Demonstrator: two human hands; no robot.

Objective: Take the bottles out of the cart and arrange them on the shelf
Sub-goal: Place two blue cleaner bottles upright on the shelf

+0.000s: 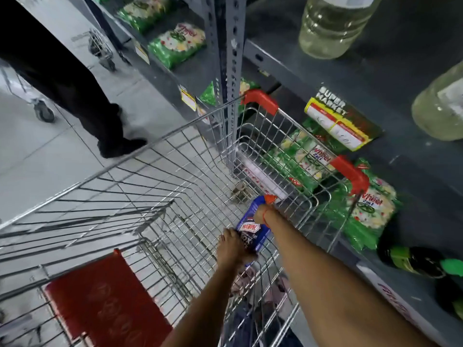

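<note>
A blue Harpic bottle (253, 227) with a red cap lies low inside the wire cart (155, 186), near its right side. My left hand (231, 249) grips the bottle's lower body. My right hand (261, 214) holds its upper part near the neck, just below the cap. Both arms reach down into the cart from the bottom of the view. The grey metal shelf (390, 71) stands to the right of the cart. Two large clear bottles of pale liquid (330, 23) (441, 106) stand on it.
Green detergent packs (370, 214) fill the lower shelf beside the cart. A price tag (338, 123) hangs on the shelf edge. Dark green bottles (413, 261) lie at lower right. A person's dark legs (82, 91) stand on the aisle floor at left. The cart's red seat flap (105, 304) is near me.
</note>
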